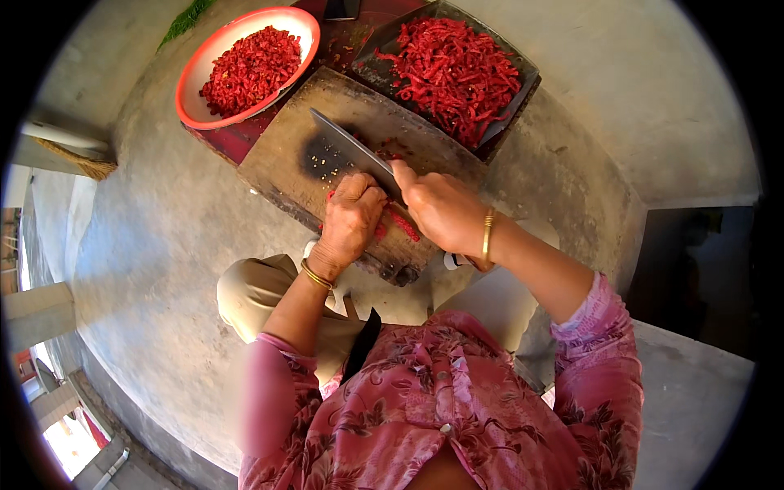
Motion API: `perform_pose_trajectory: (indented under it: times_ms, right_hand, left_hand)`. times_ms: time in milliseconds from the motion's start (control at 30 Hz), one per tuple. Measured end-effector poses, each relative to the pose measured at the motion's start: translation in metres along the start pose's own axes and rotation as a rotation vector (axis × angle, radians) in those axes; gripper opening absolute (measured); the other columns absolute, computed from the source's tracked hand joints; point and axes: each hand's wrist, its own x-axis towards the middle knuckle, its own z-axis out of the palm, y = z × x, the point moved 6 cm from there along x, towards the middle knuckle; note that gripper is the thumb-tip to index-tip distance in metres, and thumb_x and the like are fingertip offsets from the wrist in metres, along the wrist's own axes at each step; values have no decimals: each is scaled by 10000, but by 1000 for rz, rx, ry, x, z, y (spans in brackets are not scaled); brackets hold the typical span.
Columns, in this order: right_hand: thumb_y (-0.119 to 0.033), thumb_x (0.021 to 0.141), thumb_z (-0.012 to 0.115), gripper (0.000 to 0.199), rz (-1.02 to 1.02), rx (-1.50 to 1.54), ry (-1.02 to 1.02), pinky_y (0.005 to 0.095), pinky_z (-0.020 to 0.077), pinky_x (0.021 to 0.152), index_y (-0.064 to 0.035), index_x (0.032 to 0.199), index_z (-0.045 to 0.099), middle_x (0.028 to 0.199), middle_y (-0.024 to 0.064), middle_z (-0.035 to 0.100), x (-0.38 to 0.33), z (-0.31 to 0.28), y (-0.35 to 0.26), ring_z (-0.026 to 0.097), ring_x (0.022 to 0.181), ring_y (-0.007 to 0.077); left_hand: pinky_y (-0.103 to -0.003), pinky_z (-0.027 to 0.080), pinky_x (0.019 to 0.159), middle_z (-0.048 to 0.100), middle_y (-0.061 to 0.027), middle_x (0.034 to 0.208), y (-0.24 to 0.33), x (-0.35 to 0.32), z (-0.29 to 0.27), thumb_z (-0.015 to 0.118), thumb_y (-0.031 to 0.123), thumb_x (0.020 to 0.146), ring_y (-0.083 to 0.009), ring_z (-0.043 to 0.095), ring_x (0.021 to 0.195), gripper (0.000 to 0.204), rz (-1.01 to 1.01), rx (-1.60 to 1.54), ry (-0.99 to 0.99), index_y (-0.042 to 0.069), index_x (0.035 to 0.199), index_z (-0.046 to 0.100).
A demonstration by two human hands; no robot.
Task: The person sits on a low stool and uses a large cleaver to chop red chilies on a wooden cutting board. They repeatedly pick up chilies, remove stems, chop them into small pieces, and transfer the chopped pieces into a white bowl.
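Note:
A thick wooden chopping board (282, 155) lies in front of me, with a dark wet-looking patch and pale seeds on it. My right hand (441, 208) grips a cleaver (347, 145), its long blade edge-down on the board and pointing away to the left. Curled on the board just left of the blade, my left hand (353, 216) is closed over red chili peppers (402, 224), some of which stick out toward my right hand. Its fingertips are mostly hidden. A few red bits lie beyond the blade.
At the far left a red-rimmed white basin (189, 94) holds chopped red chilies (253, 69). A dark metal tray (371, 61) of whole red chilies (457, 73) stands at the far right. Both rest on a dark red table (224, 140). A phone (341, 9) lies at the back.

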Motion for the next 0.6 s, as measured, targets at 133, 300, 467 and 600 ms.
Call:
perform_pose_trajectory:
  times_ms: [133, 300, 467, 600]
  right_hand:
    - [5, 785, 532, 444, -16, -63, 25, 483, 482, 571, 138, 1185, 391, 676, 237, 607, 3, 5, -12, 617, 671, 406]
    - [-2, 772, 559, 221, -88, -3, 146, 451, 522, 581, 54, 953, 446, 706, 245, 628, 6, -2, 4, 648, 708, 389]
    - [16, 779, 527, 270, 20, 87, 63, 486, 493, 639, 96, 1029, 465, 751, 268, 618, 8, -8, 1, 625, 756, 421]
    - [9, 784, 520, 257, -47, 69, 123, 486, 497, 656, 105, 1019, 482, 784, 282, 622, 9, -5, 4, 629, 778, 427]
  left_hand:
    - [-384, 460, 700, 521, -101, 850, 5, 0, 0, 639, 2, 715, -296, 543, 801, 110, 20, 48, -23, 28, 812, 594]
    - [-392, 443, 717, 479, -111, 840, 13, 3, 4, 650, 35, 698, -301, 513, 799, 138, 31, 122, -38, 32, 814, 577]
    - [-423, 409, 757, 469, -126, 897, 25, 4, 11, 727, 184, 627, -317, 484, 863, 309, -59, 369, -84, 29, 817, 540]
    - [-433, 405, 775, 466, -141, 928, 33, 3, 22, 727, 189, 603, -325, 478, 899, 355, -163, 514, -115, 22, 848, 531]
